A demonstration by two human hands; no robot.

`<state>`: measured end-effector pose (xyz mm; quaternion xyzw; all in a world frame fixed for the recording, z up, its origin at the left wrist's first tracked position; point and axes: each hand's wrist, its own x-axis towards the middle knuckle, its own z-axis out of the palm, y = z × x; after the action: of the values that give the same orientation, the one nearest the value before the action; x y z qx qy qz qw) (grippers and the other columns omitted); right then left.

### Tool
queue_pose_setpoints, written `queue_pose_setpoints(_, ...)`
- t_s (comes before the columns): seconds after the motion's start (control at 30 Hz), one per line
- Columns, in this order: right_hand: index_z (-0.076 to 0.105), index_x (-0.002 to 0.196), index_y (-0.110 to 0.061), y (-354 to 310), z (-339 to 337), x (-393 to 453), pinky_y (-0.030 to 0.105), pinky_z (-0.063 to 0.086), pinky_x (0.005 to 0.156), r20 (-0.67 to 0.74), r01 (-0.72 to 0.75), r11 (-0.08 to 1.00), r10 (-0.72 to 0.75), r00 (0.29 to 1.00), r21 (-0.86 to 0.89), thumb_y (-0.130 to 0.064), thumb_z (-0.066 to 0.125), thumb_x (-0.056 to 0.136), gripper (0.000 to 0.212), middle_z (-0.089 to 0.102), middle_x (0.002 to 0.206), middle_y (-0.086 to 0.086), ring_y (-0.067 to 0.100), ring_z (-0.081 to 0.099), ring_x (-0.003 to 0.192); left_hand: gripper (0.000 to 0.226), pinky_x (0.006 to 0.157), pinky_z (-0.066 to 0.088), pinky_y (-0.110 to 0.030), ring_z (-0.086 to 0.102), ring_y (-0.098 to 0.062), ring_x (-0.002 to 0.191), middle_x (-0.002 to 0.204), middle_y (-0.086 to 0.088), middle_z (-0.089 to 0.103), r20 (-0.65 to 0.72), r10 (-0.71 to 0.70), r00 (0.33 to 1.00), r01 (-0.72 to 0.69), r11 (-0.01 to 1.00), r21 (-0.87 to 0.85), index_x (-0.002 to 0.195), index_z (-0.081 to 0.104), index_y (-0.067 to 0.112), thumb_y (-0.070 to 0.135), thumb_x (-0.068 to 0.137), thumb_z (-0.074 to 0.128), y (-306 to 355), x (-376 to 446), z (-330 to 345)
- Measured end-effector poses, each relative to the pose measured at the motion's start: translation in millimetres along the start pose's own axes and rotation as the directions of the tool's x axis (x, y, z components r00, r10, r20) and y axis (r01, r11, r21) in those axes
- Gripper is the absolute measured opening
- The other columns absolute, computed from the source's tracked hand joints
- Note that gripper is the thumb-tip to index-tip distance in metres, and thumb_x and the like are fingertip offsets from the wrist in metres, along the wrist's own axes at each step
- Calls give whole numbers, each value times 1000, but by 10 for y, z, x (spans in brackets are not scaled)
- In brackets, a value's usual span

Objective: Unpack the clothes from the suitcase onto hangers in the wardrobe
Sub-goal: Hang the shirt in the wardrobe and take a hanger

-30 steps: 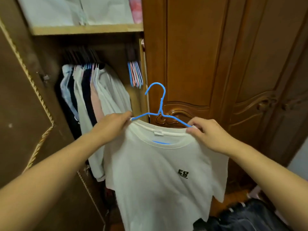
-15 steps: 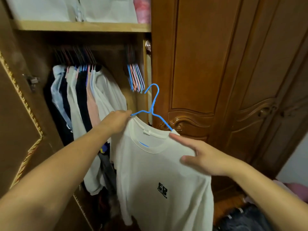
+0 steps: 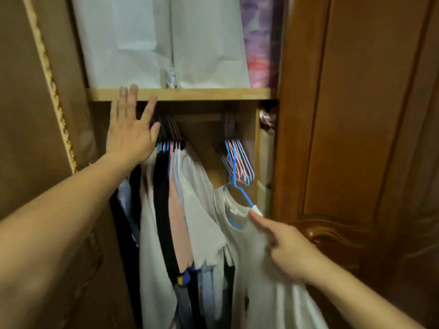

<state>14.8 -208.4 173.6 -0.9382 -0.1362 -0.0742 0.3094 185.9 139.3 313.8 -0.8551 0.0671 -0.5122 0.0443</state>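
Both hands are up inside the open wardrobe, well apart from each other. At the left, the left hand (image 3: 131, 129) is spread flat with straight fingers, its fingertips reaching the front edge of the wooden shelf (image 3: 202, 94) and its palm lying against the tops of the hung clothes (image 3: 171, 200); it grips nothing. Those clothes hang in a tight row below the shelf: white, black, pink and pale blue pieces pressed side by side, their hanger hooks bunched beside the hand's thumb. Above the shelf stand white fabric storage bags (image 3: 161, 43), with a pink and purple patterned bundle (image 3: 257, 43) at their right.

Further right, a gap of bare back wall separates the row from a cluster of empty hangers (image 3: 240, 160) in blue, pink and pale colours. The blue hanger (image 3: 237, 184) carrying the white T-shirt (image 3: 261, 269) rises in front of that cluster; whether its hook is on the rail cannot be told. The T-shirt hangs down just beside the row's last white garment. The right hand (image 3: 285, 248) lies on the T-shirt's front with its forefinger stretched out to the shoulder, near the hanger's end, the other fingers blurred and loosely bent, clasping nothing that can be seen. At the far right stands the carved wooden door (image 3: 356, 138), closed.
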Motion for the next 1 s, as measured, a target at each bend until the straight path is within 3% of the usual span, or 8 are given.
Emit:
queue_pose_setpoints(0.23, 33, 154, -37, -401, -131, 1146, 19, 36, 105, -151, -2, 1000, 1, 989, -5, 1, 43, 79, 84, 49, 150, 1, 20, 45, 138, 66, 123, -12, -52, -26, -34, 151, 165, -12, -26, 216, -89, 972, 93, 996, -6, 160, -8, 38, 62, 102, 13, -248, 880, 7)
queue_pose_setpoints(0.43, 27, 156, -34, -438, 117, 2207, 30, 43, 105, -161, -50, 999, 51, 986, 15, -1, 48, 85, 82, 50, 148, 4, 25, 50, 131, 64, 121, -17, -52, -34, -34, 147, 162, -10, -33, 200, -115, 973, 131, 989, -69, 158, -15, 40, 62, 102, 9, -191, 933, 162)
queue_pose_setpoints(0.57, 29, 156, -30, -481, 81, 2815, 26, 47, 71, -200, -36, 997, 48, 979, 64, 3, 44, 87, 79, 61, 132, 13, 27, 60, 99, 64, 121, -17, -53, -37, -33, 146, 161, -9, -36, 157, -110, 981, 121, 991, -59, 156, -20, 40, 62, 102, 6, -194, 919, 206)
queue_pose_setpoints(0.73, 19, 158, -33, -452, 280, 3221, 21, 29, 49, -73, -95, 994, 98, 992, 48, -1, 38, 91, 77, 60, 91, 10, 11, 34, 56, 64, 121, -16, -54, -37, -34, 146, 161, -9, -36, 154, -120, 981, 129, 990, -51, 156, -19, 41, 63, 102, 6, -206, 947, 241)
queue_pose_setpoints(0.8, 15, 158, -36, -365, 407, 3161, 27, 44, 59, -66, -76, 993, 82, 994, 95, -1, 38, 91, 80, 63, 112, 18, 15, 51, 64, 64, 121, -17, -54, -35, -34, 147, 162, -10, -35, 151, -119, 981, 128, 991, -48, 157, -18, 40, 63, 102, 7, -210, 939, 257)
queue_pose_setpoints(0.87, 9, 159, -33, -290, 556, 3059, 34, 51, 83, -170, -1, 971, 43, 985, 239, 0, 43, 93, 82, 59, 127, 14, 30, 63, 102, 65, 121, -16, -54, -34, -34, 147, 162, -10, -33, 138, -120, 983, 128, 990, -50, 157, -17, 39, 62, 102, 7, -207, 938, 281)
queue_pose_setpoints(0.93, 12, 160, -27, -220, 676, 2966, 26, 39, 99, -209, 22, 936, 55, 976, 351, 3, 47, 93, 81, 49, 142, 5, 29, 50, 130, 65, 121, -15, -55, -32, -35, 148, 163, -11, -31, 109, -133, 985, 139, 989, -43, 158, -16, 37, 61, 102, 7, -184, 931, 292)
queue_pose_setpoints(1.0, 13, 160, -24, -221, 753, 2963, 24, 35, 102, -185, 4, 944, 60, 981, 330, 5, 45, 91, 81, 43, 152, 9, 28, 46, 135, 65, 122, -14, -55, -32, -35, 148, 164, -11, -30, 82, -137, 987, 140, 990, -32, 158, -16, 36, 61, 103, 7, -167, 914, 303)
